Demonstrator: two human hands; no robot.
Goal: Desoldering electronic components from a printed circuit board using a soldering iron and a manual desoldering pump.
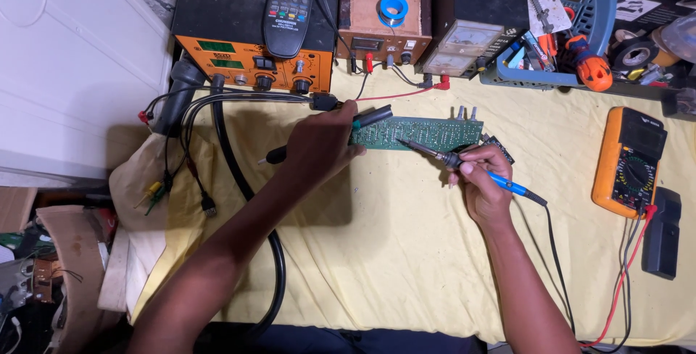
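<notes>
A long green circuit board [428, 134] lies across the yellow cloth, solder side up. My left hand [322, 144] rests on its left end and grips a black-handled tool [371, 116] that sticks out toward the board. My right hand [482, 180] holds a blue-handled soldering iron [464, 164] like a pen. The iron's tip touches the board near its middle. A black cord runs from the iron down past my right forearm.
An orange-fronted soldering station [254, 57] with a remote control [290, 6] on top stands at the back left, with a wooden power supply [384, 13] beside it. An orange multimeter [627, 162] lies at right. Thick black cables [239, 180] loop at left. A blue basket [573, 28] holds tools.
</notes>
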